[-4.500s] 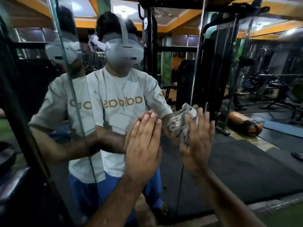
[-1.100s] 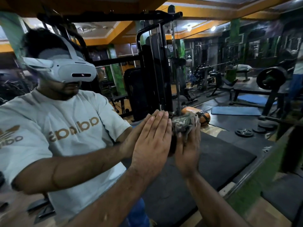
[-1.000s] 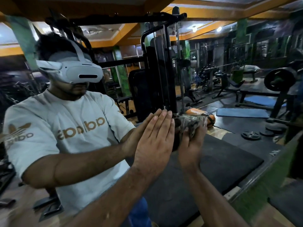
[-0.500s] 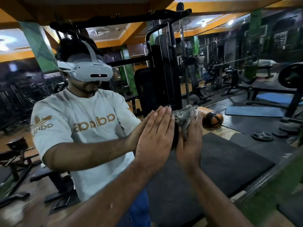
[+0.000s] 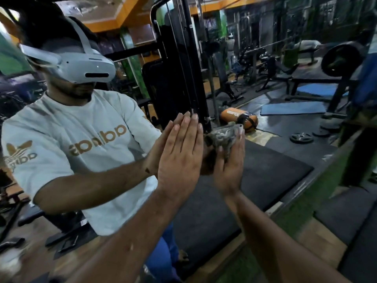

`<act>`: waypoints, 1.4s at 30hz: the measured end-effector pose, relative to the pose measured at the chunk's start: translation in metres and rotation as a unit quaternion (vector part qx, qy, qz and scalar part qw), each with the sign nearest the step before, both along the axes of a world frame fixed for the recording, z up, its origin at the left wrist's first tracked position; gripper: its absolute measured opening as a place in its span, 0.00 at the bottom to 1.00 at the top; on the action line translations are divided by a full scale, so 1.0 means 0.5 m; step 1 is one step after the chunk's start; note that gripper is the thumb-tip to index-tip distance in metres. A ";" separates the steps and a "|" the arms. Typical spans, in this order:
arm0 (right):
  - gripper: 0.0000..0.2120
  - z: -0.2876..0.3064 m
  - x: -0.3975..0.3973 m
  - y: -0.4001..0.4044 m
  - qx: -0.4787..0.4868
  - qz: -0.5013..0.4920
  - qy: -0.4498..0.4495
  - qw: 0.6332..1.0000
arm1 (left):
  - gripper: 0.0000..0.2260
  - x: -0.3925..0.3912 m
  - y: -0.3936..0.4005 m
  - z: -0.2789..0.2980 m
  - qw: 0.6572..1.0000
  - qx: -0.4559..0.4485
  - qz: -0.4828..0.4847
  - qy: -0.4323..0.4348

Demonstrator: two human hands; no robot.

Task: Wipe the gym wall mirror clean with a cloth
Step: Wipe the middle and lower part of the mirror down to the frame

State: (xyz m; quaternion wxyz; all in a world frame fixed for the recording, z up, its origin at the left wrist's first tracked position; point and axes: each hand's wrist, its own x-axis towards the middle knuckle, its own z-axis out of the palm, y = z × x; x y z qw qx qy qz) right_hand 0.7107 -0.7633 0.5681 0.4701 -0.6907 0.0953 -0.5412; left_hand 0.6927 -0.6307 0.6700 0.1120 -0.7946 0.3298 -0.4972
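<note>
Mirror (image 5: 265, 164) fills most of view; glass face vertical, runs L to R across frame, receding toward the right where its lower edge meets a green-turf strip (image 5: 302, 211).

L hand (image 5: 179, 158): open, fingers straight and together, pointing up, palm flat on the glass. Meets its own reflection fingertip to fingertip.

R hand (image 5: 229, 170): fingers extended upward, pressing cloth (image 5: 223, 135) against the mirror. Cloth is grey, bunched, crumpled wad; sits at fingertip level between hand and glass, just R of the L hand. Long axis roughly horizontal, upper corner poking up-right (edges blurred, so shape approx.). Thumb hidden; looks like a flat press rather than a pinch, prob.

In reflection: person in white T-shirt (image 5: 81, 152) w/ gold lettering and grey headset (image 5: 81, 64); black cable machine (image 5: 179, 64) directly behind the hands; orange-black bag (image 5: 238, 118) on floor; blue mats (image 5: 293, 108); weight plates (image 5: 301, 137); loaded barbell (image 5: 342, 60) far R; black rubber floor mat (image 5: 265, 180).

Both forearms cross lower frame and block the mirror's lower centre.
</note>
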 end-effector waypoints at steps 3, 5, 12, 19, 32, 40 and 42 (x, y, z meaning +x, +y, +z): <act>0.32 0.051 0.021 0.001 0.190 0.038 -0.011 0.981 | 0.25 0.008 -0.030 -0.011 1.000 0.005 -0.015 -0.001; 0.31 0.068 0.023 -0.010 0.138 0.067 -0.017 0.988 | 0.25 0.016 -0.050 -0.016 1.000 -0.003 -0.027 0.005; 0.35 -0.032 0.045 -0.093 0.176 0.069 0.007 0.982 | 0.27 0.027 -0.085 -0.037 0.999 0.007 -0.038 0.037; 0.31 0.027 0.019 -0.084 0.007 0.042 -0.011 0.999 | 0.27 0.037 -0.118 -0.043 0.998 -0.012 -0.040 0.042; 0.30 -0.070 0.071 -0.252 -0.040 -0.011 0.009 0.999 | 0.26 0.058 -0.270 -0.057 0.998 -0.033 -0.032 0.036; 0.31 -0.032 0.098 -0.352 0.102 0.017 -0.003 0.995 | 0.26 0.082 -0.377 -0.073 0.999 0.019 -0.006 0.033; 0.30 -0.017 0.098 -0.386 0.017 0.022 -0.010 1.000 | 0.26 0.087 -0.402 -0.075 0.999 0.018 -0.004 0.037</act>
